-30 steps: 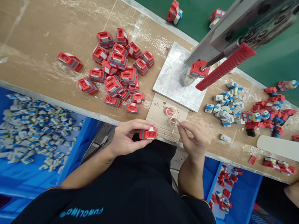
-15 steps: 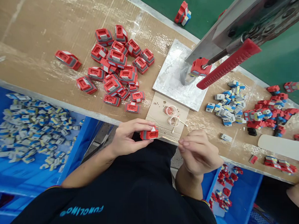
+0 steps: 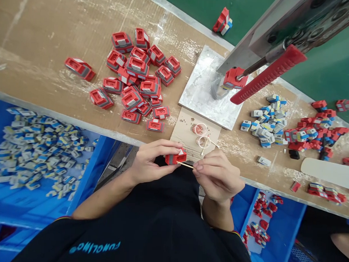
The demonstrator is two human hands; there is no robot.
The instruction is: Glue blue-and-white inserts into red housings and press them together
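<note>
My left hand point(image 3: 155, 157) is closed around a red and grey plastic toy part point(image 3: 176, 157), held in front of my body at the table's edge. Between the fingertips of my right hand point(image 3: 217, 172) is a thin wooden stick point(image 3: 186, 165), likely a cotton swab, its far end touching the red part. Just beyond my hands, a small clear cup point(image 3: 199, 129) with reddish contents stands on a cardboard piece point(image 3: 182, 136). Beside it lies a second round clear piece point(image 3: 203, 142), with another swab near it.
Red toy parts point(image 3: 136, 66) are heaped at left on the table. A press with a red handle point(image 3: 268, 75) stands on a metal plate point(image 3: 203, 80). White-blue parts point(image 3: 268, 122) lie right; blue bins point(image 3: 84, 181) flank me. Another person's arm point(image 3: 342, 244) shows at lower right.
My right hand has moved left, bringing the stick's end to the red part. My left hand has stayed nearly in place, still holding that part.
</note>
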